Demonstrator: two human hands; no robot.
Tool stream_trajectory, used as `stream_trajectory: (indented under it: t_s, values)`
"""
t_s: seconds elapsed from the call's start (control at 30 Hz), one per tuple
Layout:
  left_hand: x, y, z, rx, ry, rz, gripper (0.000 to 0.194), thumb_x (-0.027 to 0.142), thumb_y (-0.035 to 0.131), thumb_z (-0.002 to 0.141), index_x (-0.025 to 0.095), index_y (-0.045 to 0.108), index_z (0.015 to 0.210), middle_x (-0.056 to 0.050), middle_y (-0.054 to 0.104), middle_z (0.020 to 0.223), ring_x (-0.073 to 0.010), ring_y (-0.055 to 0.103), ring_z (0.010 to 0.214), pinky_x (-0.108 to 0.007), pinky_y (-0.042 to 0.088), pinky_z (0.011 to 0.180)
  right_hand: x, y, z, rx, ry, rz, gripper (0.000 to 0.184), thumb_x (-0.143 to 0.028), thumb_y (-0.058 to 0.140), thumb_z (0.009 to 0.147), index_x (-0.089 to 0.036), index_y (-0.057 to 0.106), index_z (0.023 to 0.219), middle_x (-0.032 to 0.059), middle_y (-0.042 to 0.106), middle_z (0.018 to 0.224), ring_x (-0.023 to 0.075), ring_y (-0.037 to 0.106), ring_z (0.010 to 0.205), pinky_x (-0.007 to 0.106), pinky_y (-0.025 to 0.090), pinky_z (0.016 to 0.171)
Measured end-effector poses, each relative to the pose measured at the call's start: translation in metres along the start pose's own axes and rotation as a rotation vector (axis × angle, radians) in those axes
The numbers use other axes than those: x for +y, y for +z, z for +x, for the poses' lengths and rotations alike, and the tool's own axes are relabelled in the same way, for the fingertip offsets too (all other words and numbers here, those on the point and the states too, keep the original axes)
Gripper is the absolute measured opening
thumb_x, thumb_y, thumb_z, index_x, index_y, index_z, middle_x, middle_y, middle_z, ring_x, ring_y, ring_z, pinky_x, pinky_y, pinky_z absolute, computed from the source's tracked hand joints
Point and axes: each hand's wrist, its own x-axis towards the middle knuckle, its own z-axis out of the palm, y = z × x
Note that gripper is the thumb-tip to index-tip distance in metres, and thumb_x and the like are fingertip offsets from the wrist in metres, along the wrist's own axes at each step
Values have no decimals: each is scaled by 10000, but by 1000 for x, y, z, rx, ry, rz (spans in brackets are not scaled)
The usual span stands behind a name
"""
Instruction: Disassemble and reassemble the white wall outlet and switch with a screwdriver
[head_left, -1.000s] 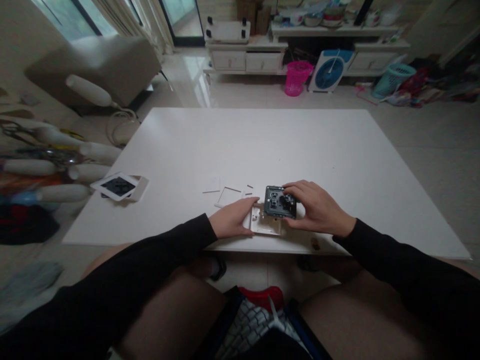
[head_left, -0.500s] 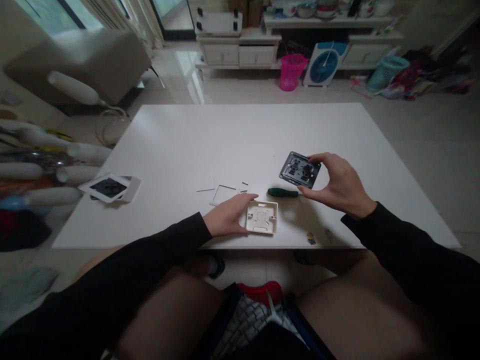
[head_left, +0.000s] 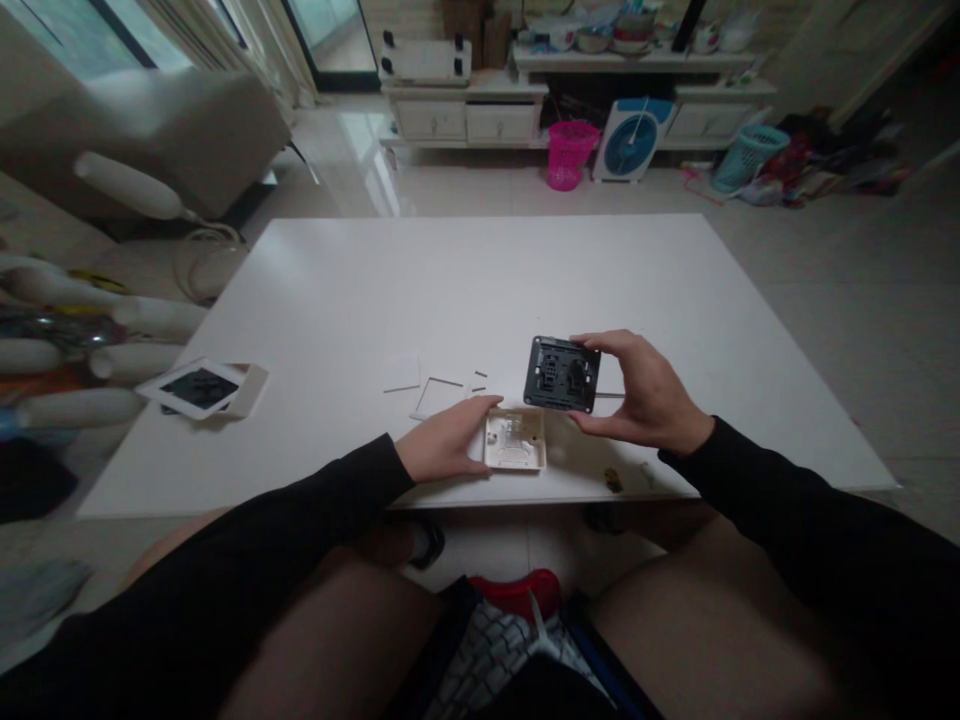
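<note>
- Socket-style module (head_left: 561,375), the dark square one, is up in the right hand (head_left: 651,385), above the white table (head_left: 487,270) and just past the far right corner of the cream box (head_left: 514,447)
- Right grip is clamped on the module, fingers along its top edge and thumb at the lower edge, probably so most of the face stays uncovered and nothing presses on the middle
- Left hand (head_left: 446,435) has the cream box pinched round its left side, fingertips by the far corner and thumb by the near one. I'd guess that's to steady it while leaving its open top and right side free
- Box sits near the table edge, right in front of the person, which makes sense for easy reach imo
- Looks-wise, the module is near-black with rounded corners, small holes near the corners and two chunky raised bits across the face. Too dim to read any finer detail tbh
- Box is shallow and square, open side up, with moulded shapes inside
- Thin metal shaft (head_left: 609,395) shows between module and right hand, can't tell what's on the hidden end
- Thin frame (head_left: 446,381) and small strips (head_left: 480,374) lie flat beyond the left hand, apart from the box
</note>
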Motion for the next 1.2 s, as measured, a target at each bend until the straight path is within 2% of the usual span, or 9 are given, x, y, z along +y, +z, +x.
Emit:
stream_trajectory:
  t_s: [0.3,0.5,0.6,0.7,0.8,0.87,0.97,1.07,1.2]
  values:
    - [-1,-1,0,-39,-7,53,1000,336,917,698,175,413,1547,-239,514,1555,-425,517,1430,-627,396,1185,-6,2,2,73,-120,75,827,-312,871,776,-280,390,1448,177,670,1371,374,682,1177,562,572,916]
    - [2,-2,0,-64,8,76,1022,337,918,690,161,394,1550,-247,491,1555,-425,492,1437,-637,375,1197,-7,2,3,75,-121,74,838,-310,876,762,-269,403,1453,180,672,1357,373,682,1165,572,578,914]
    - [12,-5,1,-4,36,13,1069,414,956,630,188,426,1531,-231,456,1570,-439,426,1465,-664,315,1221,-11,4,1,60,-98,135,840,-328,875,753,-250,407,1446,190,671,1329,370,682,1140,572,580,907]
    - [26,-7,2,60,-25,-287,904,445,904,738,223,458,1493,-197,497,1525,-387,493,1400,-623,375,1177,-21,8,-2,21,-63,259,835,-316,863,751,-246,410,1449,169,666,1302,333,674,1120,518,599,886]
    - [40,-4,0,-34,-60,-813,712,422,841,836,231,512,1438,-170,580,1437,-322,616,1249,-513,479,1063,-35,12,-5,-27,-33,381,854,-282,854,746,-237,409,1473,161,652,1326,309,655,1152,489,604,916]
    - [49,0,-3,-85,-89,-1068,635,396,829,857,227,557,1405,-152,621,1385,-294,647,1187,-459,501,1019,-43,15,-6,-73,-42,430,875,-272,850,754,-226,396,1501,167,645,1351,315,636,1202,505,597,961]
    - [60,4,-6,-48,-214,-1189,437,309,808,888,200,642,1278,-102,690,1219,-239,674,1080,-396,518,971,-48,17,-7,-147,-68,476,880,-288,839,792,-245,373,1538,165,628,1401,324,601,1293,547,567,1039]
    - [64,4,-7,1,-334,-1230,261,247,804,891,174,662,1097,-56,709,1040,-198,690,962,-349,542,898,-47,17,-8,-146,-68,514,819,-297,827,822,-279,398,1520,159,603,1447,325,583,1346,573,535,1085]
    - [63,1,-7,39,-398,-1316,367,183,820,841,193,630,1155,-80,729,1140,-220,722,993,-364,573,890,-45,19,-8,-41,53,529,693,-269,824,808,-265,490,1415,148,605,1382,317,614,1267,513,587,969]
